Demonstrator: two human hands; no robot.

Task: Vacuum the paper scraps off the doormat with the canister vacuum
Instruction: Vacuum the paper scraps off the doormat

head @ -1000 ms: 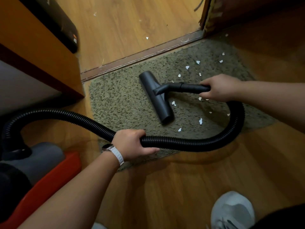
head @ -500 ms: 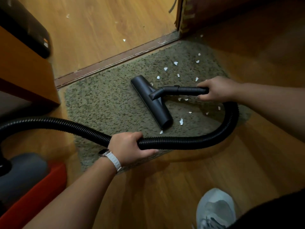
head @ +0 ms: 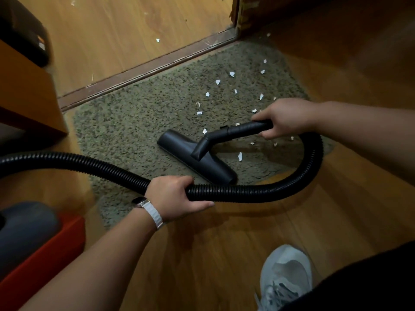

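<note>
Holding the black ribbed hose [head: 247,195] in the left hand [head: 175,196], fingers curled over the top and thumb stretched along the near side, right at the near edge of the doormat [head: 134,126]. Clasping the rigid black tube [head: 244,129] in the right hand [head: 285,117], fingers wrapped round it, over the right part of the mat. Hands well apart, each clamped on its own piece of the vacuum.

Between them, a wide loop of hose swinging out to the right, past the mat's right edge and over the wooden floor [head: 224,254]. At the tube's left end, the floor nozzle [head: 197,158], flat on the pile near the mat's middle, set slantwise from far left to near right, its near-right end just beside the hose.

Scattered over the right half of the mat: white paper scraps [head: 239,156], some just right of the nozzle, more farther off toward the door frame [head: 238,16]. A few bits also beyond the threshold strip [head: 146,70], on the far floor.

At near left, blurred, the grey and red canister vacuum [head: 24,227], with the hose leaving view above it. On the left wrist, a watch [head: 146,204] with a pale strap. At near right, a grey shoe [head: 285,277]. At far left, an orange wooden cabinet [head: 24,86].
</note>
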